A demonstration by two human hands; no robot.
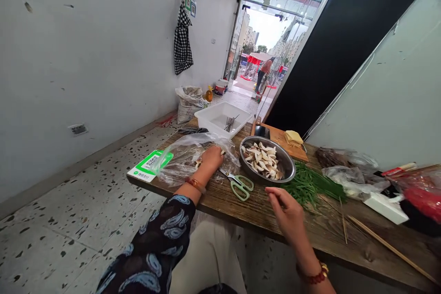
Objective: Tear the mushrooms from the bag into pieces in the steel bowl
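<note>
My left hand [212,158] reaches into the opening of a clear plastic bag [175,158], its fingers closed on a pale piece of mushroom. The fingertips are partly hidden. Just right of that hand lie scissors [241,186] with green handles, blades toward the bag. A steel bowl [292,173] holds many cut mushroom pieces [262,160]. In front of the bowl, above the table edge, hovers my right hand [285,211]. Its fingers are loosely bent, with a gap to the thumb, and nothing shows in them.
Behind the bag stands a white plastic tub [210,117] with thin metal sticks inside. Green chives [310,183] lie right of the bowl, near a cutting board [280,140] bearing stacked yellow sheets [293,138]. Wooden skewers [389,245] and plastic bags [354,179] occupy the wooden table's [327,234] right side.
</note>
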